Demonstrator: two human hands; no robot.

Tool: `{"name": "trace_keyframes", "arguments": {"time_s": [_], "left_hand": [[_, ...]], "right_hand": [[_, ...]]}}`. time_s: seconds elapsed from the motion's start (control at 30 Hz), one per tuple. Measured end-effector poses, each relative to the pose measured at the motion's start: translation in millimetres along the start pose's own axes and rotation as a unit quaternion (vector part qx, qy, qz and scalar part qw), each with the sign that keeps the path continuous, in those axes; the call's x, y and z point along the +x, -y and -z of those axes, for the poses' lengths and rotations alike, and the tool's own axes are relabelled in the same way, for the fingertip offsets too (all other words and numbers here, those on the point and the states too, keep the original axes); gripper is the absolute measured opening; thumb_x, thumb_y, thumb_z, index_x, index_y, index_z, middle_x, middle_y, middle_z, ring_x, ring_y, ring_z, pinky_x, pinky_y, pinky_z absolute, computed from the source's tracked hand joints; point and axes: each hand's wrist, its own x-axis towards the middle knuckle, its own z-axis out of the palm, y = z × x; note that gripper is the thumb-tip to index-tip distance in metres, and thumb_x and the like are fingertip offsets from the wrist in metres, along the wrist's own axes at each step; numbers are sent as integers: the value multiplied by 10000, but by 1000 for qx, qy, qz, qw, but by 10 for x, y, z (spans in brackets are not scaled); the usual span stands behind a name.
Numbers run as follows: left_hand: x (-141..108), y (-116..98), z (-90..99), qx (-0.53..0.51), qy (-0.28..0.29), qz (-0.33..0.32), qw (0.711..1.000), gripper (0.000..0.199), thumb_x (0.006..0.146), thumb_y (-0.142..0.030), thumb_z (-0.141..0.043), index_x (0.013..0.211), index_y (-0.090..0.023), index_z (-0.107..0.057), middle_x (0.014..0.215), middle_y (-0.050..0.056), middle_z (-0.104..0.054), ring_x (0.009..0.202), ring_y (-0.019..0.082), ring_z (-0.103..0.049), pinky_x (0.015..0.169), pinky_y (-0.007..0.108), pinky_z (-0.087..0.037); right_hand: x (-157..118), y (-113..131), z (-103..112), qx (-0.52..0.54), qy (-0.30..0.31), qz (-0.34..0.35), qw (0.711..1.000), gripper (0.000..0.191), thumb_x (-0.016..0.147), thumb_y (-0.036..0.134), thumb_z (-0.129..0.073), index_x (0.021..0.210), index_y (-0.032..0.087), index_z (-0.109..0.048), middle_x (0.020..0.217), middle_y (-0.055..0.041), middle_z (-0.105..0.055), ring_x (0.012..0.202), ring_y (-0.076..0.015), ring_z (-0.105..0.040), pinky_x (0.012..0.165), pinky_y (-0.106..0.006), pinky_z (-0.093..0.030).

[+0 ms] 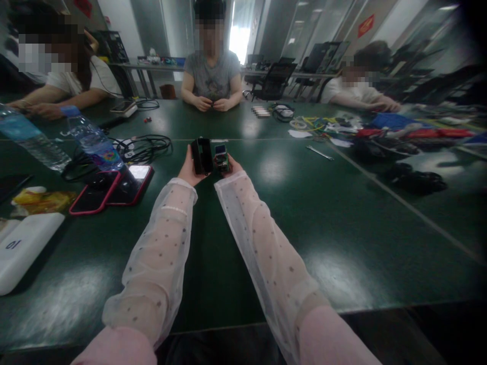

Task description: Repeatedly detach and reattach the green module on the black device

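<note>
Two small things held side by side, just short of the pale seam (262, 140) across the table (361, 253): to the left, a black case (202, 155), seemingly open and hollow; to the right, a circuit module (222, 161) with a small screen-like panel (220, 149). Near each other, with a narrow gap between. Cannot tell whether lifted or propped on the table.

For the case, probably stiff plastic, light, perhaps a little slick; best taken by the outer walls. For the module, likely light too but more fragile; best pinched by the side edges, off the panel.

With the left hand (189, 170), curled around the case from its left side and beneath; with the right hand (233, 167), closed about the module from its right. Finger placement partly hidden; cannot tell how firmly pressed.

Toward the table's left, black cables (150, 145), two overlapping phones with reddish rims (133, 186), a bottle (93, 139). Closer to the near edge, a white block (30, 248). Rightward, a wrench (320, 153). At the far edge, a co-worker (212, 76) in grey.
</note>
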Motion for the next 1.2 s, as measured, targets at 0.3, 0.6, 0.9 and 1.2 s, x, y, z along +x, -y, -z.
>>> {"name": "trace_keyframes", "arguments": {"time_s": [0.3,0.6,0.9,1.2], "left_hand": [[128,120,141,-73,-59,36,995,608,894,-665,-359,1161,-184,-614,878,85,-684,901,193,-664,767,308,-544],[154,143,166,-95,-49,29,994,596,873,-660,-402,1174,-189,-606,878,91,-683,922,212,-653,785,331,-538],[116,115,127,-103,-53,36,993,624,881,-652,-399,1250,-178,-568,886,104,-681,879,226,-650,765,336,-521],[107,76,107,-229,-68,83,967,595,935,-573,-364,1286,-117,-517,777,86,-671,669,202,-637,636,316,-502]], "right_hand": [[-57,21,-24,3,-17,1,1000,276,972,173,-373,1130,216,-597,713,22,-696,691,-143,-682,689,-285,-569],[1,13,27,11,-14,-7,1000,208,967,217,-440,1111,204,-590,777,1,-702,698,-137,-690,642,-262,-570],[-36,46,15,7,-6,-24,1000,195,964,240,-461,1085,183,-604,779,-8,-705,710,-139,-697,646,-266,-583],[-93,62,-53,-3,-15,-31,999,219,965,261,-458,1121,187,-592,697,6,-700,640,-150,-688,624,-284,-593]]}}
